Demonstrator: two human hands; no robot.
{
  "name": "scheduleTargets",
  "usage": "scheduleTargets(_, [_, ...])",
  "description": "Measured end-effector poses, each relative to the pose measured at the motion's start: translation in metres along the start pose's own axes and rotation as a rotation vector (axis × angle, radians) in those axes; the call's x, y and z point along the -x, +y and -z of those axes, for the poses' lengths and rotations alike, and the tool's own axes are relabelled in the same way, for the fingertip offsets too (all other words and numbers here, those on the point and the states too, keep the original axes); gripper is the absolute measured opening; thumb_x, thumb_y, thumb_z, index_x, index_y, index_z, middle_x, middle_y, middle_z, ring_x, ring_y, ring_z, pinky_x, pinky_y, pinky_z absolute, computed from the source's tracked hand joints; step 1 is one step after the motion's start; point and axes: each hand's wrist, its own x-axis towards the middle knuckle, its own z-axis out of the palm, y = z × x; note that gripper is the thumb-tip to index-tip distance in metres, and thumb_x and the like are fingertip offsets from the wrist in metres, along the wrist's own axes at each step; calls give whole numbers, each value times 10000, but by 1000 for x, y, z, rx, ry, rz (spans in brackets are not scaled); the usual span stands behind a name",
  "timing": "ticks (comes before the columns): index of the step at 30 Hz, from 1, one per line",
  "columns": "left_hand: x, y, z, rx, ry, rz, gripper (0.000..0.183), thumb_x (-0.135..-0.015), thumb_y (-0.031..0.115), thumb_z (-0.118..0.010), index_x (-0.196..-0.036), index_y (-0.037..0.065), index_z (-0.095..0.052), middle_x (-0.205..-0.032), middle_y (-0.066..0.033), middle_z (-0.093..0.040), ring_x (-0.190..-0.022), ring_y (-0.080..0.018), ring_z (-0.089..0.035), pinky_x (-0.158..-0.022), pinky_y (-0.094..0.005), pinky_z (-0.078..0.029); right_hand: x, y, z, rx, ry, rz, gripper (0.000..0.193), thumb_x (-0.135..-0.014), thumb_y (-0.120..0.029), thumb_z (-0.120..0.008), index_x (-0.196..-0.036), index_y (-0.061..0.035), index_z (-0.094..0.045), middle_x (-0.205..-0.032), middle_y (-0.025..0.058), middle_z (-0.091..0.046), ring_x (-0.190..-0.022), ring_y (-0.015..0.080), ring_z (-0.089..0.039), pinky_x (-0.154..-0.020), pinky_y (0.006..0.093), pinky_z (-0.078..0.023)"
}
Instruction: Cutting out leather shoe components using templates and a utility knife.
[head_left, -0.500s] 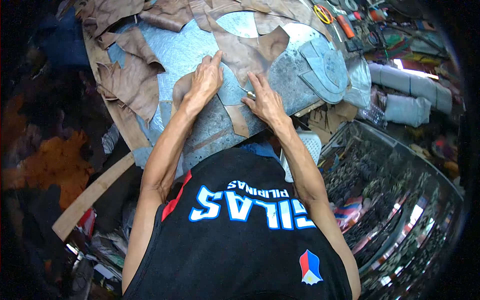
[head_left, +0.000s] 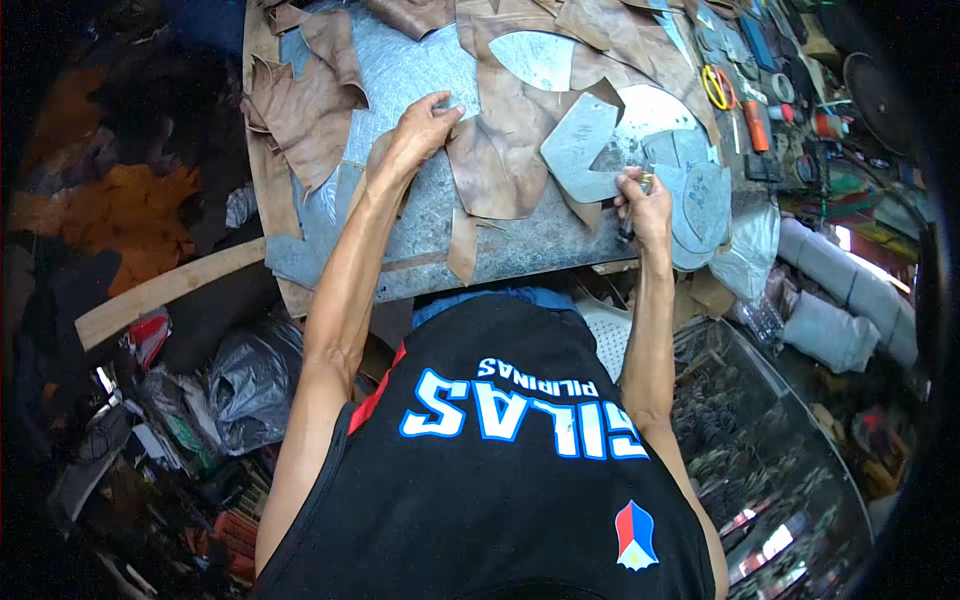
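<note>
Brown leather [head_left: 505, 150], a soft, creased, irregular cut-out piece, lies flat on the galvanised metal worktop [head_left: 420, 215] in the head view, near its front edge. My left hand [head_left: 425, 125] pinches its upper left edge with fingers closed, apparently to keep it from sliding. My right hand [head_left: 645, 200] is fisted around a small knife [head_left: 640, 185] just beside the grey metal pattern [head_left: 585, 150] resting on the leather's right side. More leather scraps [head_left: 300, 110] lie to the left, and yellow-handled scissors [head_left: 716, 87] sit well apart.
</note>
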Motion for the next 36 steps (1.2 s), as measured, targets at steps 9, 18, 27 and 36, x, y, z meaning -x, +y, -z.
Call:
scheduleTargets(9, [48,24,-11,-165,85,-45,654,-817,318,-743,-1317,-44,-529,-875,-147,-687,-791,-164,-635,-685,-291,-518,-16,14,-13,-121,-74,-6,177,-895,-134,-658,-997,-38,-550,-768,35,-607,-528,94,-591,-439,210,-432])
scheduleTargets(18, [92,3,-32,47,53,253,659,-847,333,-736,-1354,-3,-484,-680,-22,-620,-435,-49,-459,-374,-198,-309,-48,-35,-67,-376,-423,115,207,-917,-123,-637,-1046,-23,-510,-822,70,-612,-614,145,-660,-435,207,-444])
scheduleTargets(27, [111,-15,-37,270,-43,304,143,-933,195,-636,-968,58,-652,-669,27,-591,-494,-39,-498,-405,-188,-313,-94,-21,-126,-212,-405,61,181,-915,-97,-585,-1035,0,-490,-828,95,-605,-577,159,-657,-395,235,-434])
scheduleTargets(36, [126,3,60,181,-218,328,173,-909,267,-668,-971,107,-688,-753,78,-602,-614,-8,-494,-511,-176,-350,-95,-21,-134,-102,-316,43,152,-917,-103,-571,-1007,-14,-487,-801,76,-596,-581,159,-662,-385,227,-434])
